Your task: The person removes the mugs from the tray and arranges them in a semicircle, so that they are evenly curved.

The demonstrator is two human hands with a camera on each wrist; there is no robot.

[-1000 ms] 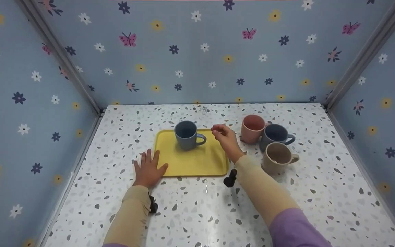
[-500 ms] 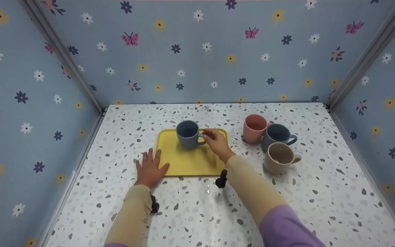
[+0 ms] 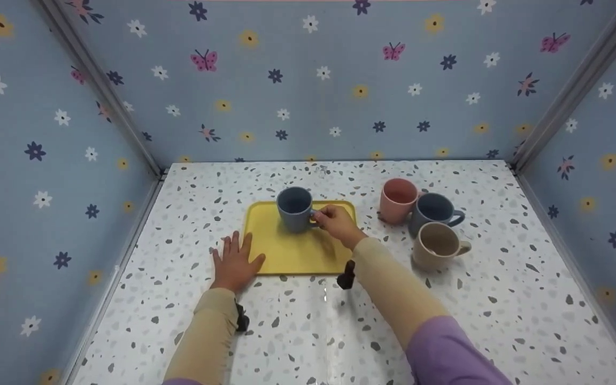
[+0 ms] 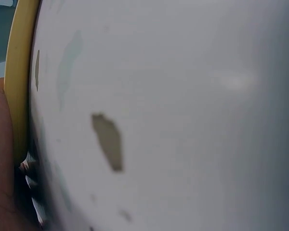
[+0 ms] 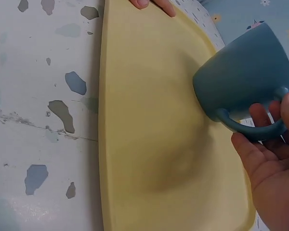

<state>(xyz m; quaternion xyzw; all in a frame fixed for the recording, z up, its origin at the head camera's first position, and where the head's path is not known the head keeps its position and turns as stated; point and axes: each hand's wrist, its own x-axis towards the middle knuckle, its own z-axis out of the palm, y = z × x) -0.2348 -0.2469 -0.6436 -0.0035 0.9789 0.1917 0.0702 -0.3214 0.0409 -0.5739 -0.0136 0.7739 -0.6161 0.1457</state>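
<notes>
A blue mug (image 3: 294, 216) stands upright on the yellow tray (image 3: 281, 256), toward its back edge. My right hand (image 3: 338, 225) grips the mug's handle (image 5: 253, 131) from the right, with fingers through and around the loop in the right wrist view. My left hand (image 3: 235, 266) lies flat with fingers spread at the tray's front left corner, its thumb over the rim. In the left wrist view only part of that hand (image 4: 0, 159) shows beside the tray's edge (image 4: 20, 82).
Right of the tray, a pink mug (image 3: 397, 206), a dark blue mug (image 3: 420, 216) and a beige mug (image 3: 428, 251) stand close together on the speckled white table (image 3: 308, 326). Flower-patterned walls (image 3: 308, 85) enclose the table at the back and both sides.
My right hand has come left from beside the tray's right back corner and taken hold of the blue mug's handle. My left hand has stayed at the tray's corner.
</notes>
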